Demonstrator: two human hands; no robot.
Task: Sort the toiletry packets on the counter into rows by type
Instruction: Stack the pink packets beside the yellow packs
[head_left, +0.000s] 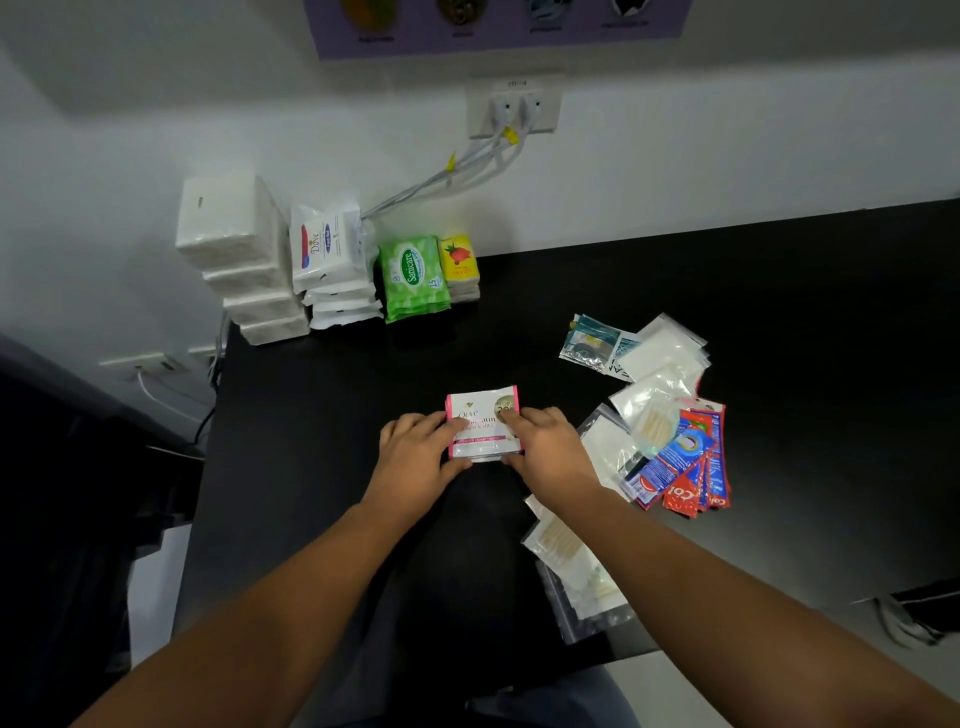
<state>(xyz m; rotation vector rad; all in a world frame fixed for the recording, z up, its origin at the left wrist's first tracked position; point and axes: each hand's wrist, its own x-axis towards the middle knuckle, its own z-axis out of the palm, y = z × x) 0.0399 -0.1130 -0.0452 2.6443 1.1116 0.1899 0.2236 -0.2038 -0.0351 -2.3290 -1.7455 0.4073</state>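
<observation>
Black counter (779, 312) filled most of the head view, running from the middle left to the right edge of the frame. At the centre lay a pink-edged white Dove sachet (480, 415), flat on the surface; whether more sachets lay under it could not be told. The left hand (415, 452) gripped its left edge with curled fingers on top and the thumb at the lower corner. The right hand (550, 447) pinched its right edge in the same way, fingers bent over the printed face.

Right of the hands sat a loose, overlapping heap. Red and blue toothpaste sachets (685, 467) fanned out at its lower right. Clear bags of cotton swabs (654, 410) lay just above them, partly under them. White packets (665, 348) lay higher still, and a teal sachet (592, 340) touched their left side. More clear bags (571, 561) lay under the right forearm, towards the counter's near edge.

At the upper left, against the wall, stood a row of stacks: white tissue packs (234, 249), Dove wipes (327, 249), green Sanicare packs (413, 278) and yellow packs (458, 260), each touching or just beside the next. Above them a wall socket (514, 109) held grey cables (457, 176) that ran down behind the wipes.
</observation>
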